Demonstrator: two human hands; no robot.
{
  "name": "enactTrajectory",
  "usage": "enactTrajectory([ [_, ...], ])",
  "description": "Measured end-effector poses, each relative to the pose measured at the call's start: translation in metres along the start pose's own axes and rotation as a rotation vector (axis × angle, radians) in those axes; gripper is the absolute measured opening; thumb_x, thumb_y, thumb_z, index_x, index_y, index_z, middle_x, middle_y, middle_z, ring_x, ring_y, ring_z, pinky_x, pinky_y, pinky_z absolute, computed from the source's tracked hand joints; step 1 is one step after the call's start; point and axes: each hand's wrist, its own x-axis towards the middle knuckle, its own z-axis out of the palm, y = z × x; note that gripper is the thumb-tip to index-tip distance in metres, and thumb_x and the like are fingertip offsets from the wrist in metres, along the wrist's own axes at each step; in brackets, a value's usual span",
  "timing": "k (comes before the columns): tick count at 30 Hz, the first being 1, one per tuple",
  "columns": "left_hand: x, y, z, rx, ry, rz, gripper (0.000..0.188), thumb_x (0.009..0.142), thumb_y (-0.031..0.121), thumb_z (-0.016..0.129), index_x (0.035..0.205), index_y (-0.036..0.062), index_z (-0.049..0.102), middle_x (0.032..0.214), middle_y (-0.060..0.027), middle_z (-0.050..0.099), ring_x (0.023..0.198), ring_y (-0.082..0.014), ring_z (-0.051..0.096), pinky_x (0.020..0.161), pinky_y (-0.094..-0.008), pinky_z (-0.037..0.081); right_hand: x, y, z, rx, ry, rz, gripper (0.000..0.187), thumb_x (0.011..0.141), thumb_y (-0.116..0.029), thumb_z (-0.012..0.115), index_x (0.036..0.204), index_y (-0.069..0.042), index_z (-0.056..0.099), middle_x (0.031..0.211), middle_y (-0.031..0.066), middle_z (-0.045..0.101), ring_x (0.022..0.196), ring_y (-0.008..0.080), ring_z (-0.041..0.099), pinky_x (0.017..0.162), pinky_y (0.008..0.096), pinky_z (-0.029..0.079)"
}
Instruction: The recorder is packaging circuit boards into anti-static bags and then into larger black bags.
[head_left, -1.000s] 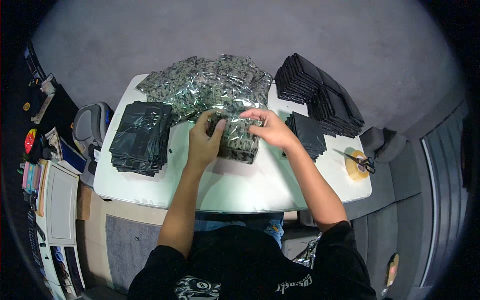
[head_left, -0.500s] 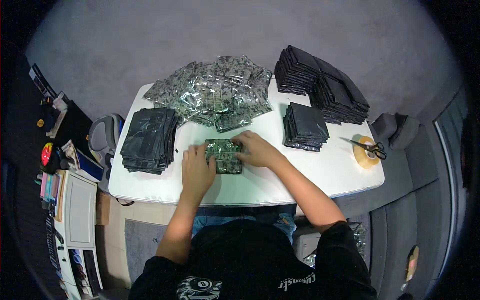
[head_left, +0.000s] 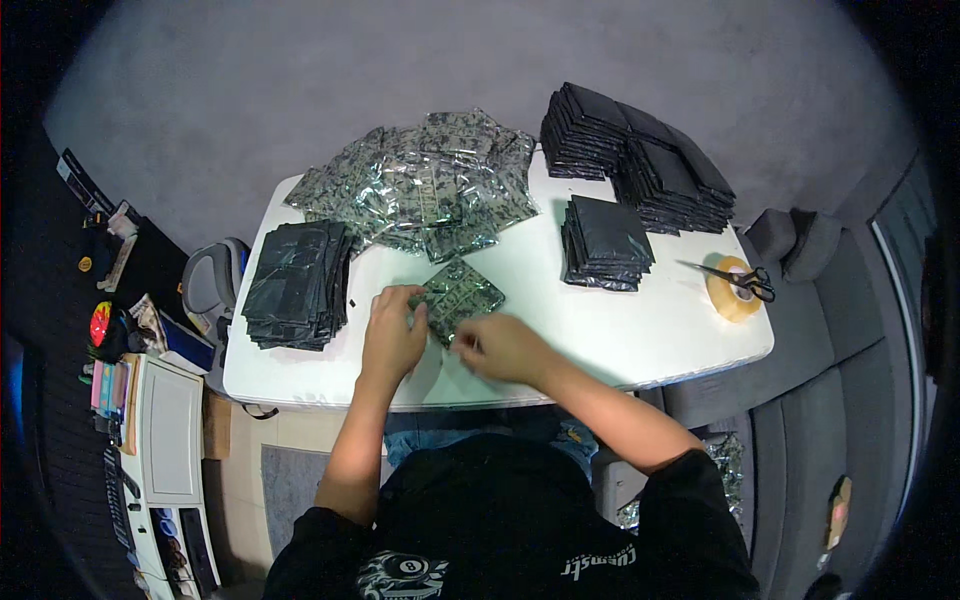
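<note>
A flat packet in clear glossy plastic with a green-grey camouflage print (head_left: 462,293) lies turned cornerwise on the white table (head_left: 590,340) before me. My left hand (head_left: 393,332) is at its left corner, thumb and fingers closed about the edge. At the near corner, my right hand (head_left: 505,348) has its fingers curled in a pinch, somewhat blurred; exactly how much plastic they hold is hidden. Beyond the packet spreads a heap of similar camouflage packets (head_left: 400,190). Left of my left hand stands a stack of black plastic bags (head_left: 292,283).
Right of centre sits a small pile of black parcels (head_left: 608,240), with taller stacks of black parcels (head_left: 665,170) at the table's far right. A tape roll (head_left: 730,300) lies near the right edge, black scissors (head_left: 750,283) on it. A grey sofa (head_left: 800,400) stands beyond.
The packet has turned from square-on to cornerwise. My right hand has moved from its upper right side down to the near corner; my left hand stays at the left side.
</note>
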Motion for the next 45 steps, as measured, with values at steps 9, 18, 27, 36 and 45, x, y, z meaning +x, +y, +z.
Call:
enactTrajectory([
  [9,-0.008,0.000,0.015,-0.068,-0.102,0.046,0.034,0.102,0.010,0.063,0.133,-0.0024,0.064,0.141,-0.0257,0.060,0.139,-0.0467,0.052,0.118,-0.0489,0.043,0.003,0.026,-0.003,-0.096,0.307,0.017,0.026,0.093,-0.017,0.075,0.115,-0.005,0.073,0.108,0.0181,0.067,0.104,0.0384,0.067,0.095,0.0475,0.056],
  [18,0.003,0.000,0.044,0.158,-0.342,0.178,0.086,0.110,0.058,0.042,0.165,-0.0077,0.033,0.175,-0.0249,0.029,0.165,-0.0433,0.016,0.132,-0.0629,0.010,0.037,0.037,0.033,-0.386,0.345,-0.089,0.073,0.102,-0.031,0.060,0.161,0.004,0.037,0.167,0.0309,0.036,0.157,0.0468,0.033,0.127,0.0572,0.029],
  [27,0.000,-0.001,0.049,0.299,-0.352,0.126,0.087,0.109,0.064,0.040,0.168,0.0004,0.035,0.175,-0.0232,0.030,0.164,-0.0438,0.022,0.130,-0.0675,0.010,0.042,0.034,0.047,-0.428,0.232,0.039,0.079,0.107,-0.039,0.041,0.169,0.005,0.023,0.177,0.0272,0.022,0.166,0.0415,0.017,0.133,0.0584,0.014],
  [36,-0.003,-0.002,0.051,0.301,-0.335,0.065,0.087,0.109,0.064,0.041,0.169,0.0017,0.033,0.178,-0.0176,0.027,0.165,-0.0394,0.021,0.130,-0.0686,0.008,0.034,0.041,0.044,-0.459,0.200,0.099,0.079,0.108,-0.043,0.040,0.168,0.006,0.024,0.176,0.0280,0.021,0.166,0.0409,0.017,0.134,0.0564,0.015],
  [45,-0.024,-0.016,0.039,0.356,-0.282,-0.013,0.089,0.109,0.063,0.044,0.169,-0.0008,0.028,0.179,-0.0176,0.025,0.166,-0.0393,0.019,0.131,-0.0654,0.009,0.003,0.036,0.032,-0.473,0.122,0.071,0.084,0.110,-0.053,0.047,0.165,0.008,0.029,0.175,0.0300,0.023,0.165,0.0407,0.021,0.133,0.0547,0.020],
])
